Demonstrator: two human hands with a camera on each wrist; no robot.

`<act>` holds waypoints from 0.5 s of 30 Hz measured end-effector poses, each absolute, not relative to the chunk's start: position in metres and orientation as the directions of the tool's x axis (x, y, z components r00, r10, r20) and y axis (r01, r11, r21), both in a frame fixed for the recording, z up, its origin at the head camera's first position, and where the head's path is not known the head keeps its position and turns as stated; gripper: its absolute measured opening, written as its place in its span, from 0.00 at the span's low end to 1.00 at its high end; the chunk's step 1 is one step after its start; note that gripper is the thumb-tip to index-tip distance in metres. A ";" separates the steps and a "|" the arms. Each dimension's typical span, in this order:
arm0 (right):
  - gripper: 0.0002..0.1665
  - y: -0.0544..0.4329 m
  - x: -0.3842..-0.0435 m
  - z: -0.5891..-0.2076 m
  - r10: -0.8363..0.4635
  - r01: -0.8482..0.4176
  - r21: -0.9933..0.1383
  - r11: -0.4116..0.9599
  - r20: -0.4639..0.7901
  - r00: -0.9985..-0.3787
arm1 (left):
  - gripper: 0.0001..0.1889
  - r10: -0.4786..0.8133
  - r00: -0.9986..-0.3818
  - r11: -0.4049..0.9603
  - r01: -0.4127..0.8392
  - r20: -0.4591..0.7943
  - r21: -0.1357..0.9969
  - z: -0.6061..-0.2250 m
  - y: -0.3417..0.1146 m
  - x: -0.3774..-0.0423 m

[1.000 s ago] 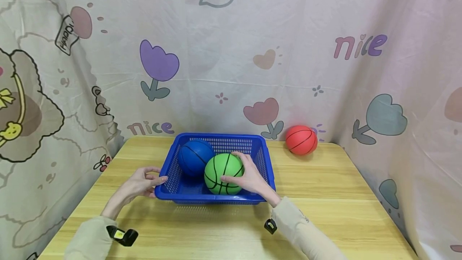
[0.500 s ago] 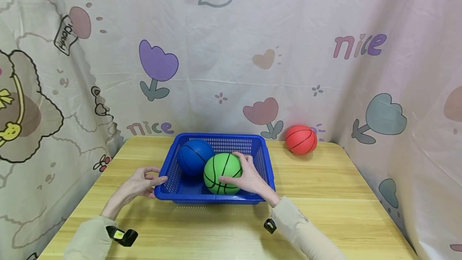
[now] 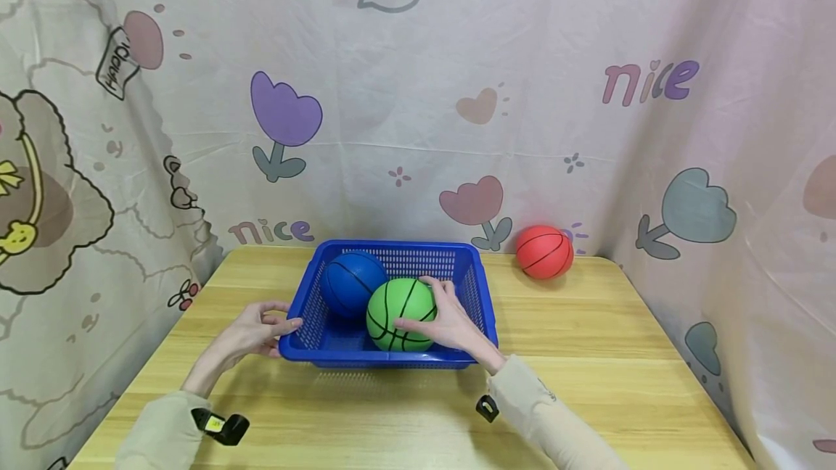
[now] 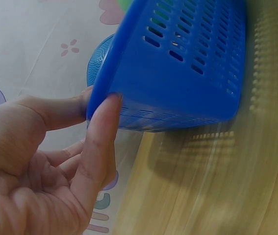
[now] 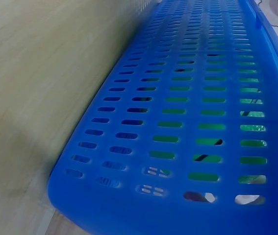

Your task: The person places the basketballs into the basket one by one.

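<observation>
A blue plastic basket with slotted walls stands on the table. My left hand pinches its left rim; in the left wrist view the thumb and a finger of that hand close on the rim from both sides. Inside the basket, a green ball with black basketball lines sits at the front, right of a blue ball. Reaching over the front right rim, my right hand grips the green ball from its right side. The right wrist view shows the basket's slotted wall, with green behind it; the hand is mostly hidden there.
A red ball rests at the back right of the wooden table, outside the basket. Behind the table hangs a patterned curtain, which also runs along both sides.
The green ball has shifted slightly left inside the basket, together with my right hand. My left hand and the basket stay nearly where they were.
</observation>
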State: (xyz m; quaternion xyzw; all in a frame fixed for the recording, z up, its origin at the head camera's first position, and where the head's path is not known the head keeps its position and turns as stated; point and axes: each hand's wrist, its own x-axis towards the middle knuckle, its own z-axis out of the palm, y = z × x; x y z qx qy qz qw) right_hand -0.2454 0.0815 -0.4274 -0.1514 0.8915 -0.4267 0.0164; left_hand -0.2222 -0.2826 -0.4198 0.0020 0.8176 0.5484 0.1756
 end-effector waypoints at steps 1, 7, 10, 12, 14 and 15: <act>0.58 0.082 -0.245 -0.427 -0.285 -0.257 -0.765 0.591 0.099 -0.953 | 0.35 0.195 -0.938 0.401 -0.189 -0.285 0.896 -0.420 -0.283 -0.222; 0.58 0.083 -0.243 -0.427 -0.290 -0.242 -0.766 0.596 0.076 -0.954 | 0.35 0.194 -0.938 0.395 -0.192 -0.286 0.898 -0.417 -0.281 -0.221; 0.58 0.084 -0.243 -0.427 -0.291 -0.233 -0.768 0.597 0.063 -0.955 | 0.35 0.195 -0.939 0.392 -0.192 -0.285 0.900 -0.416 -0.281 -0.221; 0.58 0.084 -0.243 -0.427 -0.293 -0.230 -0.768 0.597 0.059 -0.954 | 0.35 0.192 -0.940 0.391 -0.190 -0.282 0.901 -0.417 -0.280 -0.221; 0.59 0.084 -0.244 -0.428 -0.296 -0.231 -0.767 0.598 0.057 -0.953 | 0.35 0.194 -0.940 0.390 -0.187 -0.279 0.901 -0.417 -0.280 -0.221; 0.59 0.085 -0.244 -0.428 -0.299 -0.232 -0.767 0.598 0.056 -0.953 | 0.35 0.197 -0.940 0.389 -0.184 -0.277 0.903 -0.417 -0.280 -0.222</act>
